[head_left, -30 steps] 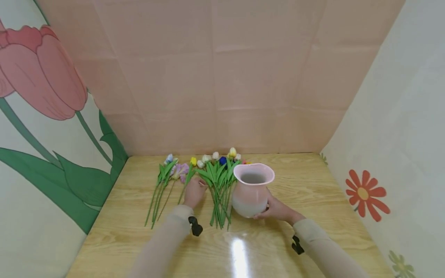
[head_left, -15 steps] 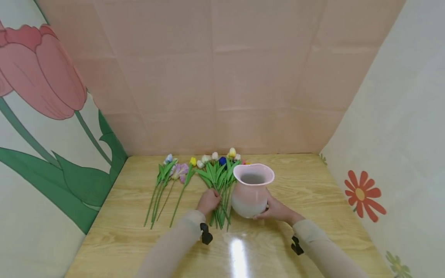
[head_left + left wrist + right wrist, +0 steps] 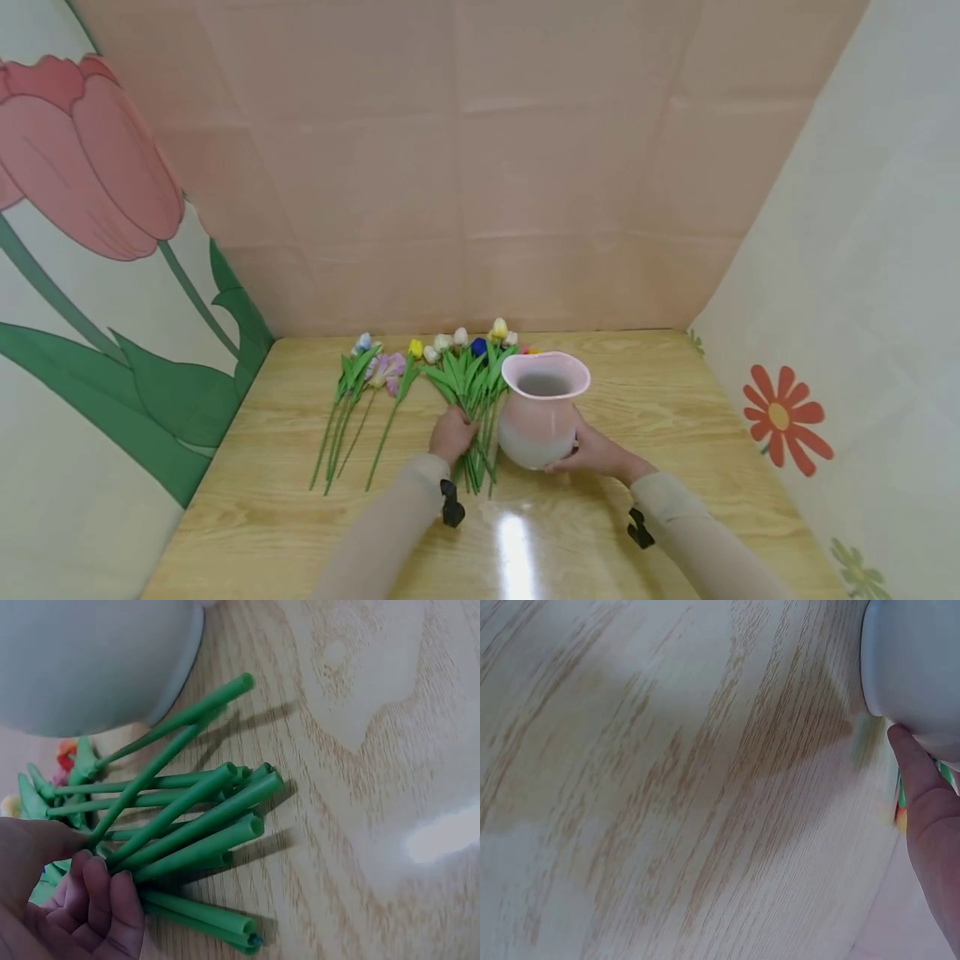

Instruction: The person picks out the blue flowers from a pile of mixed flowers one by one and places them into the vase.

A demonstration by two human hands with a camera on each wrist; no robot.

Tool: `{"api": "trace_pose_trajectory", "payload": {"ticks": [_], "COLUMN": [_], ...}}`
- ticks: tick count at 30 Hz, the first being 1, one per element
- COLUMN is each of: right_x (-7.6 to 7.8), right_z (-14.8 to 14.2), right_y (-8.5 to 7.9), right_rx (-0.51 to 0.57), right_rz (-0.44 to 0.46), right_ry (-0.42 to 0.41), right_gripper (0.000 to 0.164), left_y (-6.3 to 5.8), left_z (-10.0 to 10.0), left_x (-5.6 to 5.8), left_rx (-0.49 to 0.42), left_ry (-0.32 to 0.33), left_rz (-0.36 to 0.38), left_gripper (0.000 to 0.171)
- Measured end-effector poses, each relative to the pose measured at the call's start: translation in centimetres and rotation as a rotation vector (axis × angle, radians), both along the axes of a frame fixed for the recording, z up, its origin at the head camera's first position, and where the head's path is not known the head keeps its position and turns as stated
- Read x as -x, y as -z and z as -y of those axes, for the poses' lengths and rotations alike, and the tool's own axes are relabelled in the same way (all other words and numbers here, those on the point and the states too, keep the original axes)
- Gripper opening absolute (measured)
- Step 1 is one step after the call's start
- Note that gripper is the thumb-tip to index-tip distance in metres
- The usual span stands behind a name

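My left hand (image 3: 453,435) is at the left edge of a bunch of artificial tulips (image 3: 468,379) lying on the table. In the left wrist view, its thumb and fingers pinch green tulip stems (image 3: 202,825), whose cut ends fan out past the fingertips. To the right of the bunch is a pink-and-white vase (image 3: 536,425) with a wide flared mouth. My right hand (image 3: 600,454) holds the vase low on its right side, thumb in front; its other fingers are mostly hidden behind. Only part of this hand and the vase's pale lower body (image 3: 919,667) show in the right wrist view.
Further left on the wooden table (image 3: 262,517) lie a few more stems: pale blue flowers (image 3: 363,342), a purple ruffled flower (image 3: 387,371) and a yellow tulip (image 3: 415,348). A pink backdrop (image 3: 465,183) rises behind the table, with flower-printed walls at both sides.
My left hand has moved right, from beside the yellow tulip's stem to the bunch, and now pinches stems there. The right hand and the vase have stayed in place.
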State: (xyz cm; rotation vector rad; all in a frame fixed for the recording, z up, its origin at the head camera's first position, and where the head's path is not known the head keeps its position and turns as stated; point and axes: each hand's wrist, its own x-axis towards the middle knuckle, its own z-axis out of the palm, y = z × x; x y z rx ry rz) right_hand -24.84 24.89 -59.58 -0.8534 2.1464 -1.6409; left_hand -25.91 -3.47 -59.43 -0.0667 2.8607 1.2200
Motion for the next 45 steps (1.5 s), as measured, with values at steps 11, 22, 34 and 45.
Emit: {"api": "trace_pose_trajectory", "payload": {"ticks": [11, 22, 34, 45], "right_x": [0.2, -0.1, 0.2, 0.2], "right_z": [-0.1, 0.0, -0.1, -0.2], "right_y": [0.1, 0.1, 0.3, 0.3], "right_rx": [-0.009, -0.008, -0.010, -0.010], "right_rz": [-0.012, -0.026, -0.012, -0.013], "right_ry": [-0.001, 0.001, 0.004, -0.006], "right_gripper": [0.113, 0.114, 0.114, 0.115], "left_y": [0.2, 0.0, -0.8, -1.3], "left_z": [0.6, 1.9, 2.6, 4.0], "left_x": [0.2, 0.0, 0.1, 0.6], "left_rx": [-0.211, -0.239, -0.318, -0.464], "left_ry": [-0.021, -0.075, -0.104, -0.175], "left_rz": [0.040, 0.026, -0.130, -0.279], "left_gripper": [0.015, 0.014, 0.015, 0.016]}}
